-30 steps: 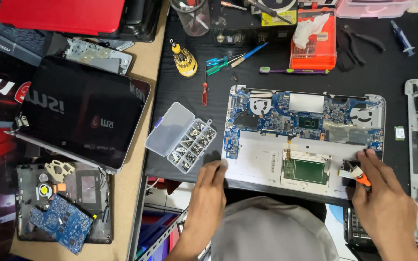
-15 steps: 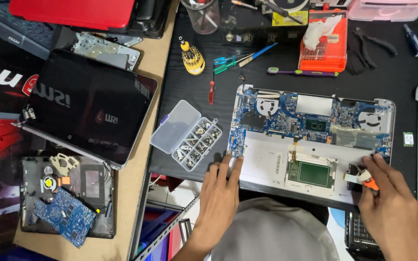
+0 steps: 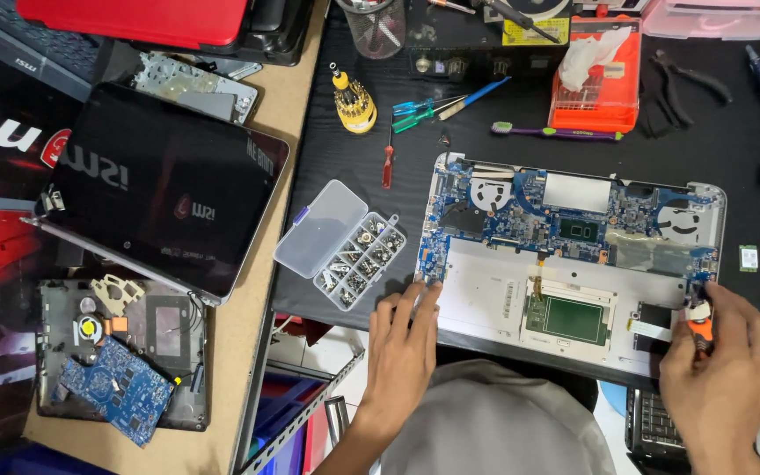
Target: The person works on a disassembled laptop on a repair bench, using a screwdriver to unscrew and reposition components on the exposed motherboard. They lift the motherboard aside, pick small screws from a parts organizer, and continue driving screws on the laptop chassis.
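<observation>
An opened laptop base (image 3: pixel 485 299) lies on the black mat with its blue motherboard (image 3: pixel 573 215), two fans and green touchpad board exposed. My left hand (image 3: pixel 402 347) rests flat on the near left corner of the base, fingers spread, holding nothing. My right hand (image 3: pixel 719 378) grips a small orange-handled screwdriver (image 3: pixel 699 321), its tip down at the base's right edge near the blue board corner.
A clear screw organiser (image 3: pixel 345 246) with its lid open sits left of the laptop. Screwdrivers (image 3: pixel 433 104), a yellow bit holder (image 3: pixel 354 101), an orange tray (image 3: pixel 598 84) and pliers (image 3: pixel 688 84) lie behind. A detached black screen (image 3: pixel 160 185) and another dismantled base (image 3: pixel 120 361) lie at left.
The view has shifted slightly, so everything sits lower and further right in the frame. My left hand slid up onto the base's corner. My right hand stays at the right edge with the screwdriver.
</observation>
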